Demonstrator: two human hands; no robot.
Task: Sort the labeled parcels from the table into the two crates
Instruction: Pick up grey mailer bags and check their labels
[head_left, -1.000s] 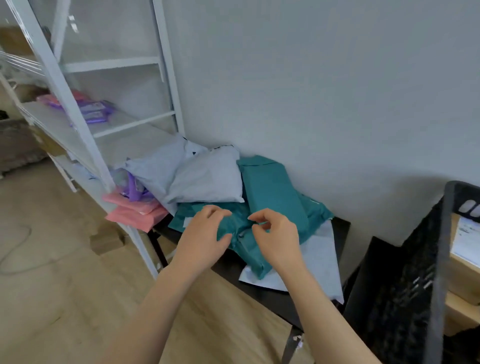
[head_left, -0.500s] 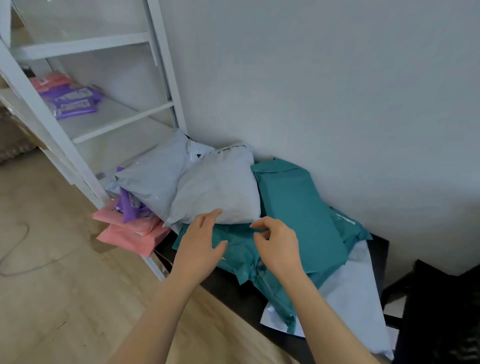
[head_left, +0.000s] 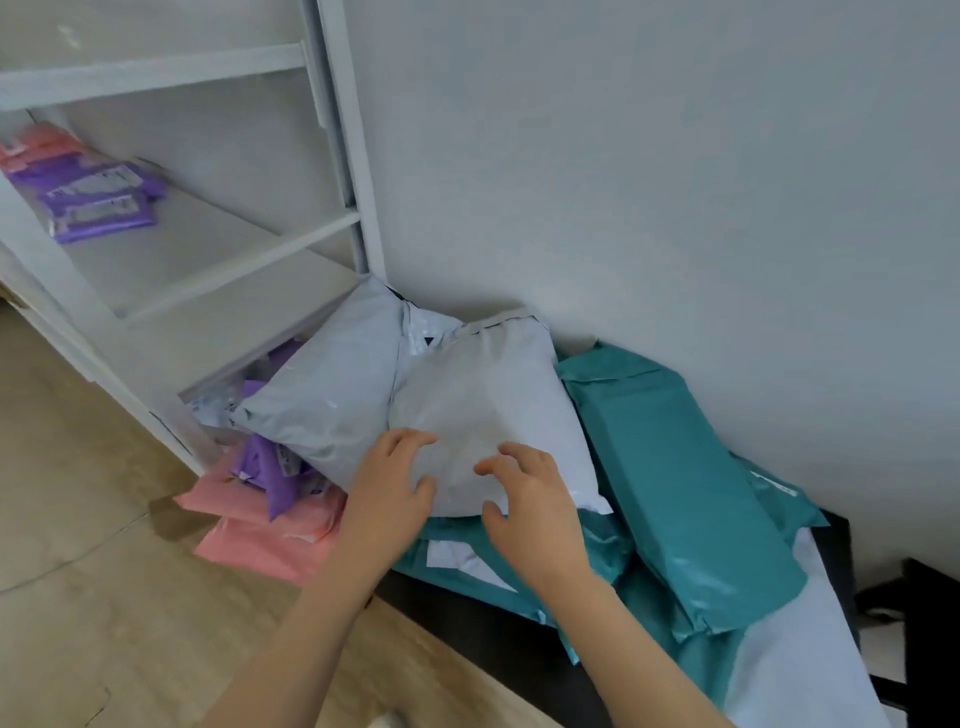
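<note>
Grey plastic makes the puffy parcel bag (head_left: 483, 410) that lies right under the fingertips of both hands. It is soft and smooth, with a thin dark strip at its far end by the wall. It sits on top of a pile on the black table (head_left: 493, 639).

The left hand (head_left: 389, 499) and the right hand (head_left: 530, 509) are side by side at the near edge of this bag. Their fingers are spread and a little bent. They are not gripping anything. I cannot tell if the right fingertips touch the bag or float just over it.

Under both palms lies a teal bag (head_left: 608, 540) with a white label (head_left: 457, 561). The writing on the label is too small to read.

To the right of the right fingers, a long teal parcel (head_left: 675, 493) leans on the pile. A flat pale bag (head_left: 779, 670) lies under it.

To the left of the left fingers there is a second grey bag (head_left: 332, 410). Past it come purple bags (head_left: 265, 473) and pink bags (head_left: 260, 540).

Far off to the left, more purple packs (head_left: 93, 202) lie on a white rack (head_left: 208, 270). Their labels are blurry.
</note>
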